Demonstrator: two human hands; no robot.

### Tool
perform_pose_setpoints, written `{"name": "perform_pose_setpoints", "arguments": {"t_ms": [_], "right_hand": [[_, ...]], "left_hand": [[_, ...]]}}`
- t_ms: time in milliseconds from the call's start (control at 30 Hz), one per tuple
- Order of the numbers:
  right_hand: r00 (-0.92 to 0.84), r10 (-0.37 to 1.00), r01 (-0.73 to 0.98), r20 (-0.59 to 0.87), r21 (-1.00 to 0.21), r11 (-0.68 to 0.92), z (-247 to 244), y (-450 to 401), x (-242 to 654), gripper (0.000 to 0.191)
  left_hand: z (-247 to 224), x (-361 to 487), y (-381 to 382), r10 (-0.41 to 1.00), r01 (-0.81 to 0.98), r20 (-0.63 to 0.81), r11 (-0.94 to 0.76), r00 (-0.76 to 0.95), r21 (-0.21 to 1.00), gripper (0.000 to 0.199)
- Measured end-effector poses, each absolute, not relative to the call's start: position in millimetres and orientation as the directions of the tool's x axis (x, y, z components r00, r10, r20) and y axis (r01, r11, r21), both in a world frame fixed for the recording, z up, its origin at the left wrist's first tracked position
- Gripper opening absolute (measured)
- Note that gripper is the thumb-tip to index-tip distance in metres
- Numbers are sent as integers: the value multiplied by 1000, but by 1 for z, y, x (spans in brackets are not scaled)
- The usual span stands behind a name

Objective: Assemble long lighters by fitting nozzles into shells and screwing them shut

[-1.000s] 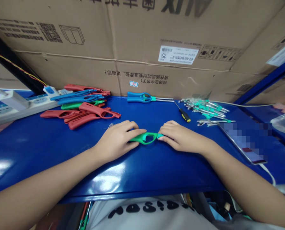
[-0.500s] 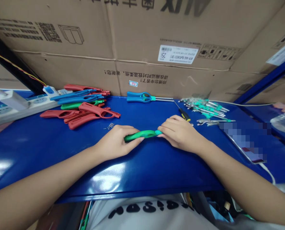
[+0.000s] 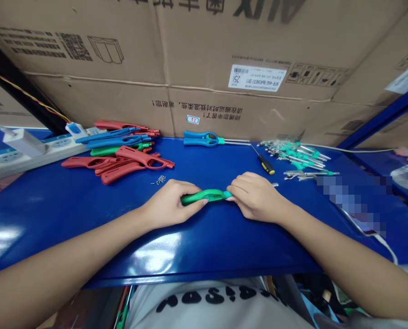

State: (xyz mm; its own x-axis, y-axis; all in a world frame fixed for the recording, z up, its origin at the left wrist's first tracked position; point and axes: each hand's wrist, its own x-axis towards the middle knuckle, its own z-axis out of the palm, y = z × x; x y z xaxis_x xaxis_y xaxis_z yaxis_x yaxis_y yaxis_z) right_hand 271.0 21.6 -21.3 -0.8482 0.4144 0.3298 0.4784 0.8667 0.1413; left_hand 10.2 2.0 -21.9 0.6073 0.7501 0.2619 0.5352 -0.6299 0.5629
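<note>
Between my two hands, a green lighter body (image 3: pixel 214 193) is held above the blue table (image 3: pixel 128 242). My left hand (image 3: pixel 171 203) grips its rounded left end, thumb along the near side. At the other end, my right hand (image 3: pixel 253 196) has its fingers closed on the teal tip, and they hide whatever extends beyond it. Small screws (image 3: pixel 161 179) lie just beyond my left hand. A black and yellow screwdriver (image 3: pixel 266 164) rests behind my right hand.
Red handle shells (image 3: pixel 135 171), with blue and green ones, are piled at the left by a white power strip (image 3: pixel 58 146). Two blue lighters (image 3: pixel 200 139) lie at the back. Metal rod assemblies (image 3: pixel 299 155) and a phone (image 3: pixel 356 210) are on the right. A cardboard box (image 3: pixel 197 59) stands behind.
The green body has turned slightly in my hands, showing more of its trigger opening. My right hand has shifted slightly lower. The whole view has moved a little.
</note>
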Motion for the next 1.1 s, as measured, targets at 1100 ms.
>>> {"name": "perform_pose_setpoints", "arguments": {"t_ms": [1100], "right_hand": [[-30,990,999,138,-38,35,-19,78,331,50]], "left_hand": [[-27,15,-19,733,681,233,-681,640,269,37]]}}
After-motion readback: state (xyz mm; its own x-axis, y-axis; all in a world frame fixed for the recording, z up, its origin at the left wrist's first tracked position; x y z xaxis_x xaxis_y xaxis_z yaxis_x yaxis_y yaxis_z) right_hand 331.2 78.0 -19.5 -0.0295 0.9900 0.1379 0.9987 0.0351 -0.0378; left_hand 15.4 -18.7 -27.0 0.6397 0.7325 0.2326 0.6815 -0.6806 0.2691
